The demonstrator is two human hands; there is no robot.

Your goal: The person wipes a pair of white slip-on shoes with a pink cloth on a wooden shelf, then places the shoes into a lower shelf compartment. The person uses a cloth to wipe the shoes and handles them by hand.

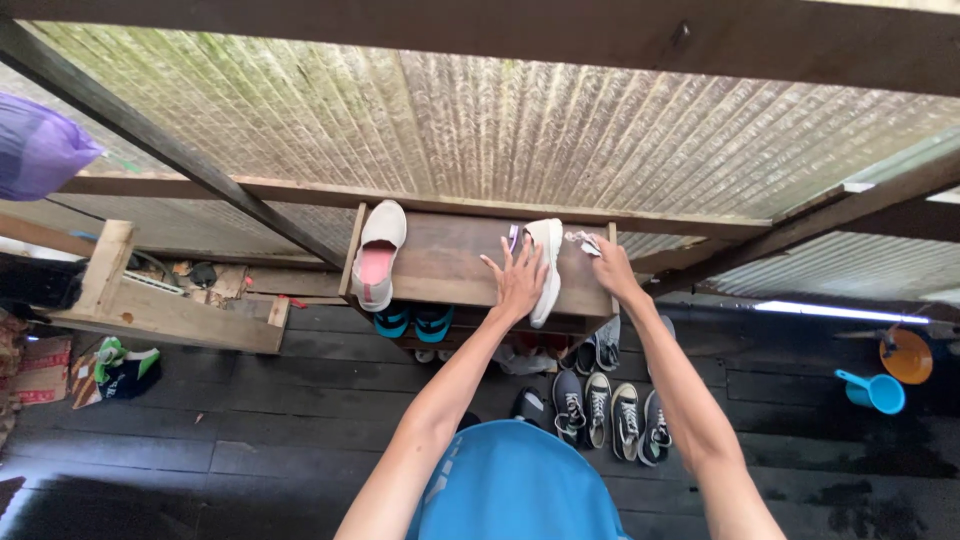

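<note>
A wooden shoe rack (450,262) stands against a corrugated wall. On its top lie two white slip-on shoes: one (378,254) at the left with its pink insole showing, and another (546,268) on its side at the right. My left hand (518,282) rests flat with fingers spread against the right shoe. My right hand (610,262) is at the rack's right end, closed on a small white cloth (584,242).
Blue sandals (412,322) sit on a lower shelf. Several dark sneakers (610,410) line the dark plank floor below the rack. A wooden frame (150,300) stands at left; a blue scoop (874,390) and an orange funnel (908,354) lie at right.
</note>
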